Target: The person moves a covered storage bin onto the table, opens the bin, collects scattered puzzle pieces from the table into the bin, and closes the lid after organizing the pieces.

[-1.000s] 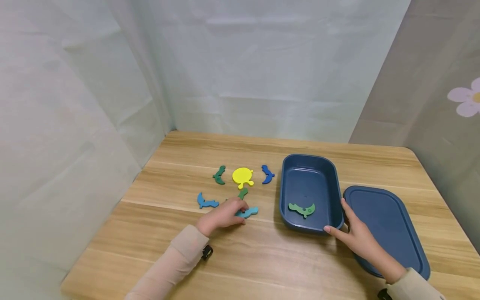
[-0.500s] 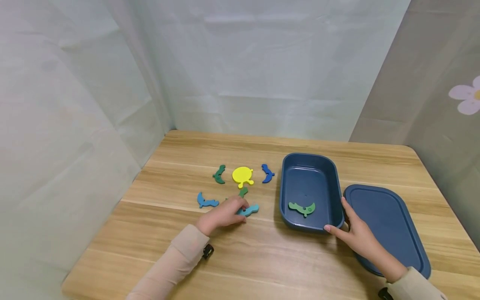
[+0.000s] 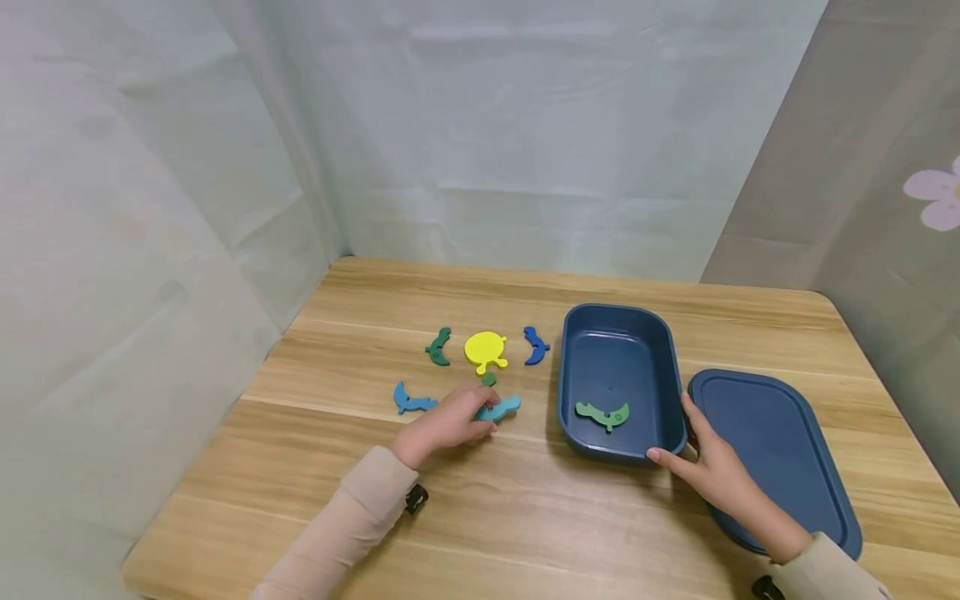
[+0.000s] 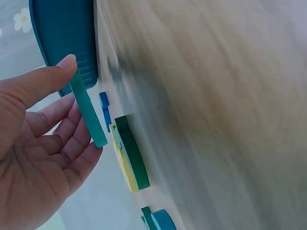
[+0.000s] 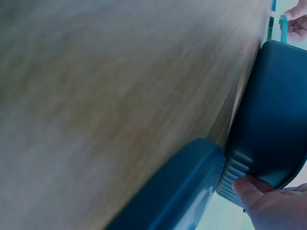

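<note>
My left hand point(image 3: 450, 417) pinches a light blue animal-shaped piece point(image 3: 504, 407) between thumb and fingers. In the left wrist view the piece point(image 4: 88, 112) stands clear of the tabletop. A green piece point(image 3: 489, 379) lies just behind this hand, mostly hidden by it. At the near right corner of the dark blue box point(image 3: 573, 437), my right hand point(image 3: 712, 475) grips the wall, thumb at the front and fingers along the side. Inside the box lies one green animal-shaped piece point(image 3: 603, 417). The right wrist view shows the thumb point(image 5: 247, 191) against the ribbed wall.
Left of the box lie a yellow turtle-like piece point(image 3: 485, 350), a dark blue piece point(image 3: 536, 346), a dark green piece point(image 3: 438, 347) and a blue piece point(image 3: 411, 400). The box's lid point(image 3: 772, 450) rests to its right, partly beneath the right arm.
My left hand has lifted slightly with the light blue piece and shifted a little away from me, covering more of the green piece behind. The right hand stays at the box.
</note>
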### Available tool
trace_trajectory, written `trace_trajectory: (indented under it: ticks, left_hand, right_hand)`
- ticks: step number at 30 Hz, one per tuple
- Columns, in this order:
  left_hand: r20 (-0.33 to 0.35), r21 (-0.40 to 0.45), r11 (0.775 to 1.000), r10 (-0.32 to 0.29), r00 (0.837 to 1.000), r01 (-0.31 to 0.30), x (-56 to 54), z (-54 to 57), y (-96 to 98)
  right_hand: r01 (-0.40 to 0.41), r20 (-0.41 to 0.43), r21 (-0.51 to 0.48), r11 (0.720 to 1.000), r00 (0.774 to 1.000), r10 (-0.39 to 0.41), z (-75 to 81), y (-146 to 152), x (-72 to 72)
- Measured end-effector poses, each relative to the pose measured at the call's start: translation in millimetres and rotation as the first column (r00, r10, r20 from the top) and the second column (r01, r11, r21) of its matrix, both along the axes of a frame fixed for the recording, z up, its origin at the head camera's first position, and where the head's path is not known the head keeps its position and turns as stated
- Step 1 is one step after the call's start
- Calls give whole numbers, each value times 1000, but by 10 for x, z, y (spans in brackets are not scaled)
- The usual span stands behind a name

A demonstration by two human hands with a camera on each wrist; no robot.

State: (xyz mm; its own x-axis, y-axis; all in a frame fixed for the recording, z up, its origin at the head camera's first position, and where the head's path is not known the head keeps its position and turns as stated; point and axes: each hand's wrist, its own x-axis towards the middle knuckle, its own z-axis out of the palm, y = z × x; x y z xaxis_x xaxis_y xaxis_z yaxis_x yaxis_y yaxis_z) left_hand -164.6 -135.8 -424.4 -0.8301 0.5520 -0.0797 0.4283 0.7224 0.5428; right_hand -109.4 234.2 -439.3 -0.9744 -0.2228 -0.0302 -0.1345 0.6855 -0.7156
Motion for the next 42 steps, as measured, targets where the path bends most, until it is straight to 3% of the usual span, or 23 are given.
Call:
trace_trajectory:
  ticks: [11,22,36,42]
  left_hand:
    - [-22,-4,1000,-7,1000,7,-29,65,55]
    - [-83,45,998,-36,996,40,-67,135,108]
    - [-68,59,998,-5,998,9,-99,211,179]
    - [-105,52,998,-27,994,32,-139,257,205]
  right_hand:
    - [0,11,-5,1000,1000,0,17,-4,-3]
    - [2,19,-13,1000,1000,-2,35,-15,-4]
    - [-1,-1,3,1000,1000,1,15,-5,-4]
    - [-5,-10,-7,1000,1000,5,13,-7,-18]
